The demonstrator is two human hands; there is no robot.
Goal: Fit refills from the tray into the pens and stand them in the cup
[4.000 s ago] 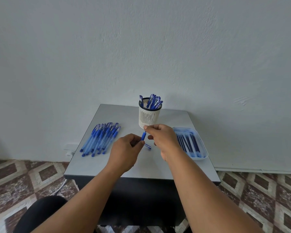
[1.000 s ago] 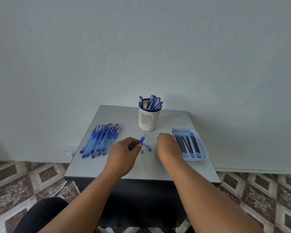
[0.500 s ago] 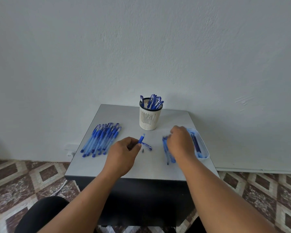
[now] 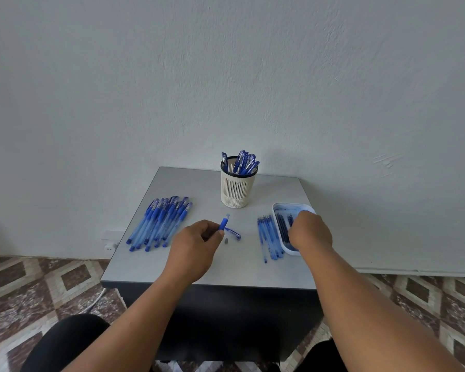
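A grey worktop (image 4: 199, 267) stands against a pale textured wall (image 4: 226, 76), over a floor (image 4: 24, 285) of brown and cream diamond tiles. A slotted white cup (image 4: 235, 190) near the back edge holds upright blue pens (image 4: 243, 163). More pens lie in a row (image 4: 159, 224) on the left. A white tray (image 4: 279, 210) of dark refills (image 4: 283, 228) sits at the right, with several refills (image 4: 267, 238) laid on the worktop just beside it. A cap (image 4: 232, 232) and a small grey tip (image 4: 226, 240) lie at the centre. The left hand (image 4: 193, 251) has its grip curled round a pen barrel (image 4: 224, 224), tilted upward. The right hand (image 4: 310, 232) reaches over the tray, knuckles up; its grip cannot be told.
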